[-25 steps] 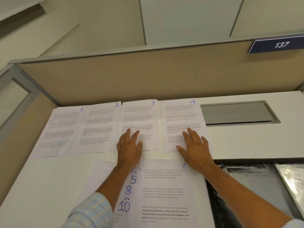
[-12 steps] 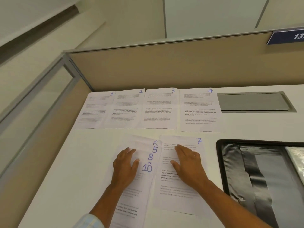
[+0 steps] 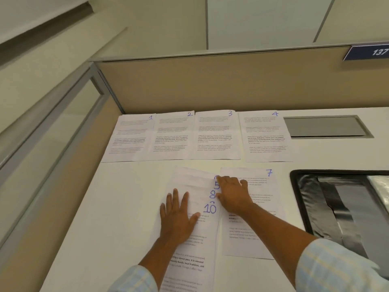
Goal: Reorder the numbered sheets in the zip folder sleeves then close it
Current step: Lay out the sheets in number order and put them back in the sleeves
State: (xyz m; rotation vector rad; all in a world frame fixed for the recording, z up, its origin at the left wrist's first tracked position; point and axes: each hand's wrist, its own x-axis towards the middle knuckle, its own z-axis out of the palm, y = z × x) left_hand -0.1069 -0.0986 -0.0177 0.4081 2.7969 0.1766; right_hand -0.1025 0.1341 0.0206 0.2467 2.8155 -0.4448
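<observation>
White numbered sheets 1 to 4 (image 3: 197,137) line the back of the bench (image 3: 117,207). Nearer, a fanned stack (image 3: 189,245) shows 5, 8 and 10; its top number is hidden by the right hand (image 3: 233,193), spread flat across onto sheet 7 (image 3: 254,228). The left hand (image 3: 177,218) presses the stack, fingers spread. To the right, the black zip folder (image 3: 328,207) lies open, cut off by the frame.

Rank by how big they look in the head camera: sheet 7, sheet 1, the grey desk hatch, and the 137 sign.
1. sheet 7, though it lies nearer the camera
2. sheet 1 and the grey desk hatch, too close to rank
3. 137 sign, partly cut off
</observation>
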